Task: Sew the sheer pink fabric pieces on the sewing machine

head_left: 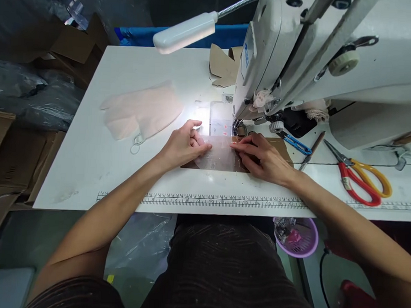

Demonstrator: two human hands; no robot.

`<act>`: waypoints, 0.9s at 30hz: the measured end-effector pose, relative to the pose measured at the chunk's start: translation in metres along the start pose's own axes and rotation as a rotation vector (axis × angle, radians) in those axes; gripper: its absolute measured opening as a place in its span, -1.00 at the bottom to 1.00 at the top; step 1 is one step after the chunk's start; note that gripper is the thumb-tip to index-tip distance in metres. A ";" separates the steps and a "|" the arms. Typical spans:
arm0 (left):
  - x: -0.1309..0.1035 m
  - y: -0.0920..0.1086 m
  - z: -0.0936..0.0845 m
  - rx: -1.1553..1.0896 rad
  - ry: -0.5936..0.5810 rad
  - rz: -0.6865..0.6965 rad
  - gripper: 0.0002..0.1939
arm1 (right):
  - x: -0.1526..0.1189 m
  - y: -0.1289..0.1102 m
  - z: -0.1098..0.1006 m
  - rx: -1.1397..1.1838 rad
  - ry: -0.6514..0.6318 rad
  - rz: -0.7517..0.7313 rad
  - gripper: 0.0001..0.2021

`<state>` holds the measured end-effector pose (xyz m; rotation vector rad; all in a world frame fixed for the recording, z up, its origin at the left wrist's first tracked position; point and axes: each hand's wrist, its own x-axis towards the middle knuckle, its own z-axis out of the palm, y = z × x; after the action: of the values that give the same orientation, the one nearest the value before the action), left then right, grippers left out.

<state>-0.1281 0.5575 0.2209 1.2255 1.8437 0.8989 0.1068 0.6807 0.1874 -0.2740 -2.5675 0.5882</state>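
Note:
A sheer whitish piece of fabric lies over a brown sheet in front of the sewing machine's needle area. At the fabric's left side is my left hand, fingers curled, the index stretched toward the bright machine plate; what its fingertips hold, if anything, is too small to tell. My right hand pinches the right part of the sheer fabric just in front of the presser foot. A pale pink fabric piece lies flat on the table to the left, with a thin white loop at its lower edge.
Red and yellow scissors, a blue thread snipper and a slim tool lie right. A lamp hangs above. Brown paper pieces lie behind. A ruler strip runs along the front edge; a purple basket is below.

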 end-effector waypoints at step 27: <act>-0.017 0.008 -0.006 0.582 0.118 0.552 -0.66 | 0.002 0.006 0.003 -0.240 -0.145 -0.047 -0.63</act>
<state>-0.1249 0.5430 0.2335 2.1549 1.9633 0.7372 0.1040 0.6853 0.1829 -0.2591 -2.7788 0.2914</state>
